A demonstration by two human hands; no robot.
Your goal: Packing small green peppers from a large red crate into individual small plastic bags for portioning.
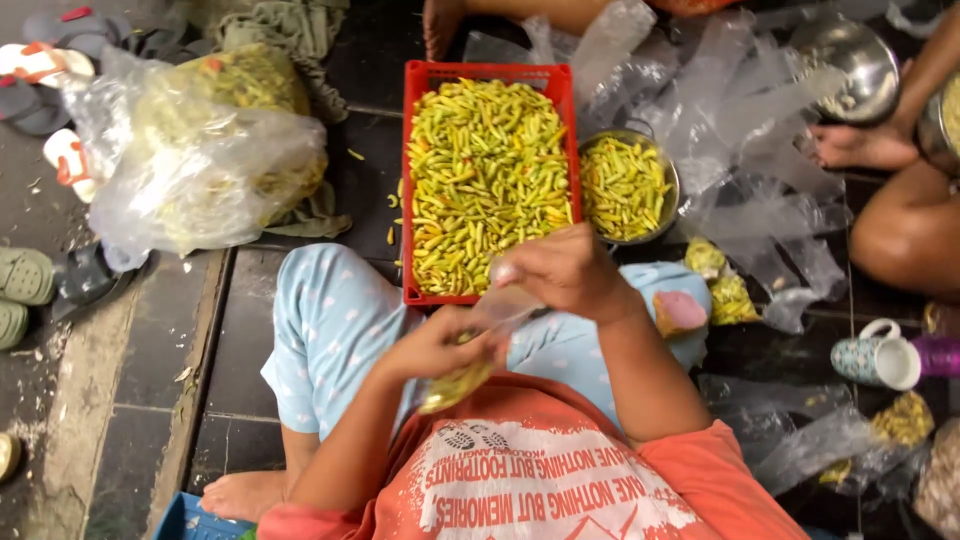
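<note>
While I sit behind the red crate of green chilies, my left hand grips a small clear bag of chilies. My right hand pinches the bag's open top.

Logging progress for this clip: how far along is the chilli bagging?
Done: a few filled small bags lie right of the knee. In hand: the left hand holds a partly filled clear bag while the right hand grips its top. Left: the red crate and metal bowl remain full of chillies.

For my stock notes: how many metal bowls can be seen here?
2 whole: one full of chillies beside the red crate, one top right. A possible third is cut off at the right edge.
</note>
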